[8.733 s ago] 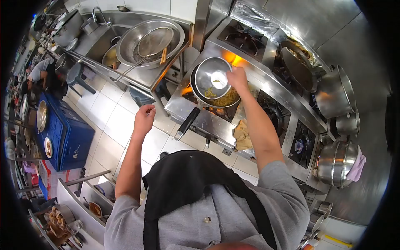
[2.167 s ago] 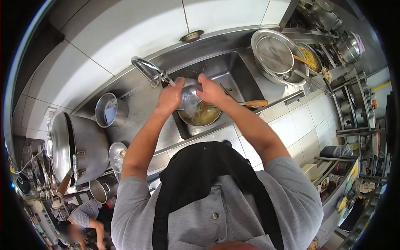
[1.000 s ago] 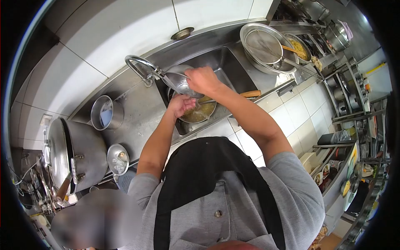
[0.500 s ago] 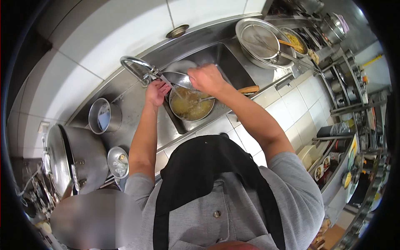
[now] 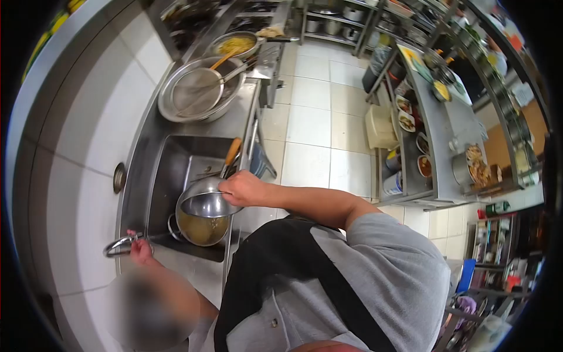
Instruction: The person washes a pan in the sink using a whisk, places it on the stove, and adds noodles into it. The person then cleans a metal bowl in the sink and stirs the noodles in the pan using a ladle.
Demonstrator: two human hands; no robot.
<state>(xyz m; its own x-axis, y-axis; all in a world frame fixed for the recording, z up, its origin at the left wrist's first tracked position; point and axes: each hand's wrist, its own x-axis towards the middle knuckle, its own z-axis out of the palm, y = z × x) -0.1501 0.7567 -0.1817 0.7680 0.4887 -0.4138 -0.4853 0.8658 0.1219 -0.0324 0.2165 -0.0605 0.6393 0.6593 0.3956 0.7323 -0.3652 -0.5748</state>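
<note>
Your left hand (image 5: pixel 141 250) has moved to the tap (image 5: pixel 115 243), its grip too small to tell. No stream shows; the rinsing looks done. Rightward, the sink (image 5: pixel 162 193) holds a pot (image 5: pixel 183 234) of cloudy liquid; over it the bowl (image 5: pixel 210 205) hangs tilted, not yet set down, rim pinched in your right hand (image 5: pixel 241 189).
</note>
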